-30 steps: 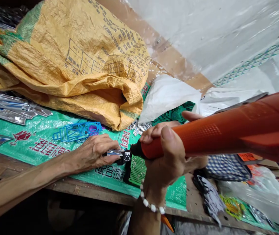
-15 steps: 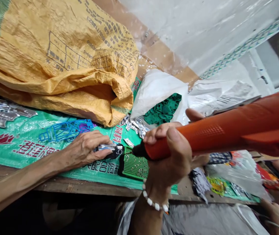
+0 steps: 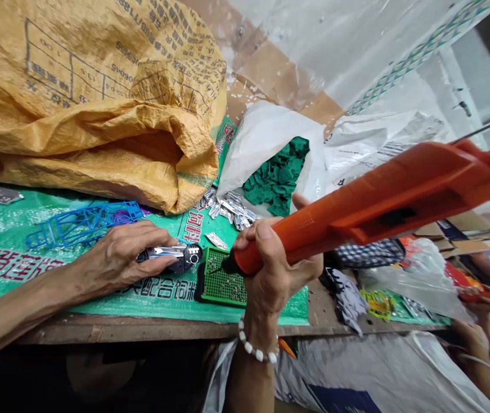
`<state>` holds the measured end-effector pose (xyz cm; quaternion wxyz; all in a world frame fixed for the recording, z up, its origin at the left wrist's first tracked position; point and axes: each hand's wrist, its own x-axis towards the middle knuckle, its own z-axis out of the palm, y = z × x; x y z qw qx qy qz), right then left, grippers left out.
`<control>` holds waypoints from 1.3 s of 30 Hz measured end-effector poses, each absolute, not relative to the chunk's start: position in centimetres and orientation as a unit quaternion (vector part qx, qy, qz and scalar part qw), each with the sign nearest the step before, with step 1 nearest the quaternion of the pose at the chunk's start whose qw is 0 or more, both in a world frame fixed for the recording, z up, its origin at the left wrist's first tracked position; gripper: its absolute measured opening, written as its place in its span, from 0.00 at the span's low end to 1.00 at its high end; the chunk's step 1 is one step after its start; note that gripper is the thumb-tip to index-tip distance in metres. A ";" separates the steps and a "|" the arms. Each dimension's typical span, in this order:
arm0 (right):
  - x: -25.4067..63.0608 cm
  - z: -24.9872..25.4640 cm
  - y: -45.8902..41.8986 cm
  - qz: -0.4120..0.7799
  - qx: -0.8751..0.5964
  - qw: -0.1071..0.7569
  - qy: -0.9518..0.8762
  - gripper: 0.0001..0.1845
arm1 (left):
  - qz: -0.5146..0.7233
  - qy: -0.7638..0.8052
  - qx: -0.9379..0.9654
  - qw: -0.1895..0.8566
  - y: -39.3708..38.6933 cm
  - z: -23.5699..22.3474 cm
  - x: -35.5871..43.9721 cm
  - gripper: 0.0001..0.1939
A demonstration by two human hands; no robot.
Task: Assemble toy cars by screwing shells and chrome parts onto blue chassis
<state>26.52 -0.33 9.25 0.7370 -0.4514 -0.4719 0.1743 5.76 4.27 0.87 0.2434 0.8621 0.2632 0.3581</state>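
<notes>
My right hand [image 3: 271, 258] is wrapped around an orange electric screwdriver [image 3: 309, 223], whose black nose and thin bit point down left over a green grid tray [image 3: 223, 287]. Small metal screws lie scattered in the tray; whether the bit touches one, I cannot tell. Just left of the tray, my left hand [image 3: 135, 252] grips a small black and silver plastic part [image 3: 176, 256] between thumb and fingers, low over the green sheet. Behind that hand lies a blue plastic frame [image 3: 85, 223] with purple pieces beside it.
A yellow woven sack [image 3: 98, 137] covers the back left. Silver pieces [image 3: 234, 209] are heaped before a white bag [image 3: 253, 137] of green parts [image 3: 279, 175]. Gray cloth [image 3: 346, 298] and a yellow plastic piece [image 3: 378, 304] lie rightward. A co-worker's hand [image 3: 477, 327] shows far right.
The view has shifted, so the bench things sit further left and slightly higher. The screwdriver's bit is a little further in over the tray. Both hands keep their holds.
</notes>
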 end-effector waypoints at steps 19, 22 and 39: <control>26.2 8.3 0.2 0.162 -0.462 0.730 -0.478 0.35 | 0.336 0.268 0.871 0.239 4.2 1.1 5.6 0.12; 26.2 8.3 0.3 0.164 -0.466 0.727 -0.477 0.36 | 0.336 0.272 0.870 0.239 4.1 1.1 5.5 0.11; 26.2 8.3 0.5 0.147 -0.474 0.724 -0.479 0.31 | 0.333 0.288 0.862 0.251 3.9 1.3 5.7 0.13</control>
